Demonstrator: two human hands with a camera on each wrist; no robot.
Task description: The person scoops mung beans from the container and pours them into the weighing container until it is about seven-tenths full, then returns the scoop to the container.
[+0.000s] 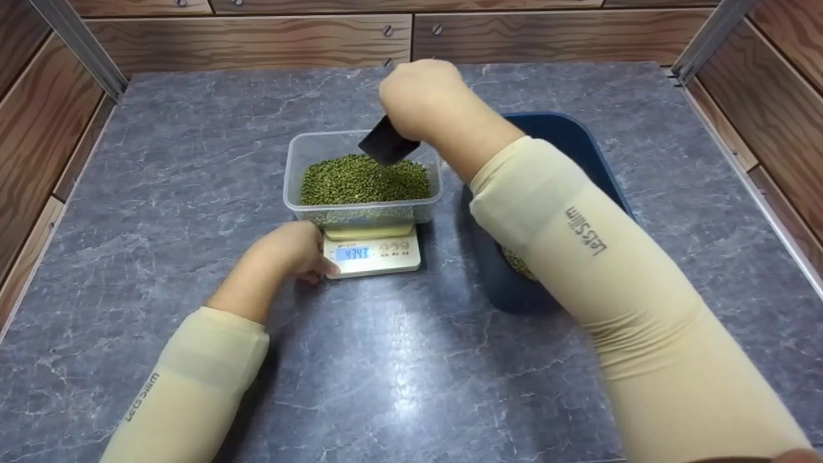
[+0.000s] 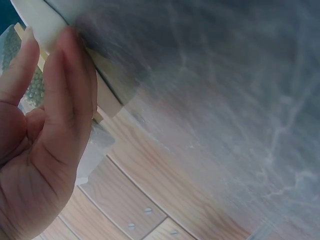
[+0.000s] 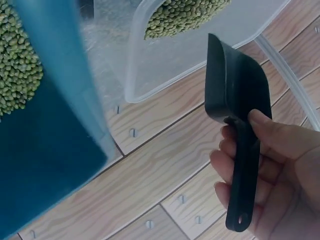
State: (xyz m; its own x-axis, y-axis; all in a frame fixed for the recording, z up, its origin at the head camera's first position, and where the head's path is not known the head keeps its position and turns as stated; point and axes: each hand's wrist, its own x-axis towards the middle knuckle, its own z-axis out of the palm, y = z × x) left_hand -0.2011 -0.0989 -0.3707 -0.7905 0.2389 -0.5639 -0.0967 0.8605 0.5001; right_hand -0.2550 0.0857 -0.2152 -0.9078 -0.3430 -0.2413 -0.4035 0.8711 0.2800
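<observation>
My right hand (image 1: 421, 96) grips a black scoop (image 3: 237, 82) by its handle, with the thumb laid along the neck. The scoop is tilted over a clear plastic container (image 1: 292, 170), and no beans show in it. Small green beans (image 1: 360, 183), like mung beans, are heaped in the container. Beneath that container is a white kitchen scale (image 1: 408, 262) with a lit digital display. At the scale's front left corner, my left hand (image 1: 286, 247) pinches the edge between thumb and fingers; the left wrist view shows the fingertips right at the scale.
A deep blue bin (image 1: 578, 138) stands on the right, partly hidden behind my right forearm, with more green beans (image 3: 17, 65) inside. Everything stands on a grey marbled tabletop (image 1: 212, 148). Wood-patterned panels (image 1: 257, 42) border its back and sides.
</observation>
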